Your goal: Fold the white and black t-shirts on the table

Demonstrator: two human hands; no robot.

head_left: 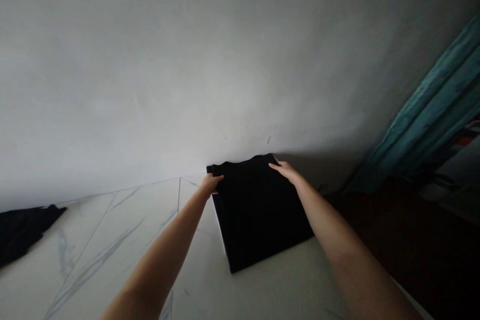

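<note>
While the left hand (210, 184) is clenching the far left corner of a folded black garment (258, 215), the right hand (287, 172) is lying across its far right corner, fingers extended and pointing toward 9 o'clock. Can't tell if the right hand is actually pinching cloth or only pressing on it. Left fingers (216, 178) are curling over the edge, so that one is reading as a real grip. Garment is lying flat at 6 o'clock from frame centre, square-ish, rotated a bit, its far edge just beside the base of a white wall (187, 60). It is resting on a white surface with grey marble veining (105, 245). Thin white strip is showing along the garment's lower left edge; too small to identify. Second black cloth (24, 232) is lying crumpled at 8 o'clock, at the frame edge, well apart from both hands. Teal curtain (427, 110) is hanging at 2 o'clock, running diagonally. Dark floor area (405, 245) is sitting at 4 o'clock, past the surface's right side. Both forearms are entering from 6 o'clock, bare, angling inward.
</note>
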